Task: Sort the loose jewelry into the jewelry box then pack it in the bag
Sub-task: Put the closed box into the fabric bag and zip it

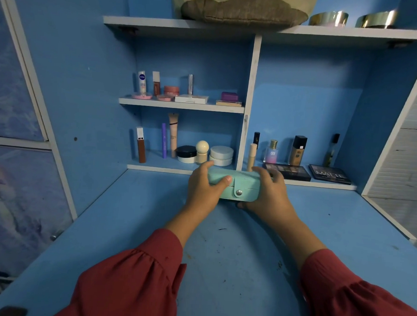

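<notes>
I see my red sleeves over the blue tabletop. My left hand and right hand grasp the closed mint box by its ends, just before the cosmetics shelf.

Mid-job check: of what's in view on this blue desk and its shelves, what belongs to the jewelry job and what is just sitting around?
In the job:
mint jewelry box, snapped shut
left hand and right hand, gripping its ends

Just lying about:
eyeshadow palettes
perfume bottle
foundation bottle
cream jars
Nivea tube
brown cushion on the top shelf

No loose jewelry or bag shows.
</notes>
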Demonstrator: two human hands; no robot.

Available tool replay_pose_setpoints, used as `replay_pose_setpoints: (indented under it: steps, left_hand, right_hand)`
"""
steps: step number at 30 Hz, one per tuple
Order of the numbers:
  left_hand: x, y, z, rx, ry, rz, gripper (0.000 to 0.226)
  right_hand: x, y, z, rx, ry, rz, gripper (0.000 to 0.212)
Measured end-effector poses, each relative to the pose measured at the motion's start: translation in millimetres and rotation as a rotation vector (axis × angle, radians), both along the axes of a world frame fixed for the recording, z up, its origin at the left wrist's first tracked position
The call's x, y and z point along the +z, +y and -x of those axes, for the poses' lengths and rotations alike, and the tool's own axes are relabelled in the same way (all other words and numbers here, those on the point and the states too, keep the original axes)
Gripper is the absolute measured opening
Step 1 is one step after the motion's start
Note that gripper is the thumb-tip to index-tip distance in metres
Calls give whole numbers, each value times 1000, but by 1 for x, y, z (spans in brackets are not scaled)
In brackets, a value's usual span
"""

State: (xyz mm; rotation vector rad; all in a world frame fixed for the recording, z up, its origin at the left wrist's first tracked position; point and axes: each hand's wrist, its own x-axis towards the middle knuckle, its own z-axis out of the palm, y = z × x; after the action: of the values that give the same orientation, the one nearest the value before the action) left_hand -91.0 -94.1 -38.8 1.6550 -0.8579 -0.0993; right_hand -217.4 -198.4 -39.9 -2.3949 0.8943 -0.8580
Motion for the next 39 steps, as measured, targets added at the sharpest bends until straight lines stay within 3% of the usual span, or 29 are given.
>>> replay_pose_setpoints:
  steps: [3, 5, 7, 9, 11, 13, 19, 23, 27, 33, 39]
  left_hand:
    - [4, 2, 5, -75, 302, -28, 44]
    - [3, -1, 6, -79, 361, -4, 40]
    - [2, -2, 7, -81, 373, 18, 41]
    - [1, -2, 8, -89, 369, 13, 40]
    - [0, -2, 11, -101, 329, 15, 36]
    - [-2, -4, 16, -128, 275, 8, 32]
    - [-7, -25, 37, -218, 197, -23, 34]
    - [-6, -37, 51, -259, 220, -14, 39]
    - [-6, -42, 56, -272, 250, -28, 44]
    - [-7, -40, 54, -269, 281, -41, 47]
    - [-7, -38, 52, -259, 291, -49, 42]
  right_hand:
    - [3, 3, -4, -7, -51, -282, 123]
    - [8, 2, -2, 36, -105, -432, 121]
    - [14, -3, 2, 43, -280, -691, 98]
    - [18, -11, 6, 41, -494, -948, 58]
    - [19, -13, 8, 24, -619, -1040, 29]
    - [18, -13, 9, -37, -648, -997, 19]
    - [19, -31, 23, -240, -812, -964, 23]
    - [17, -42, 33, -358, -846, -958, 38]
    - [15, -46, 35, -398, -831, -930, 20]
    - [11, -50, 33, -418, -775, -904, 23]
    - [14, -43, 37, -364, -646, -679, 25]
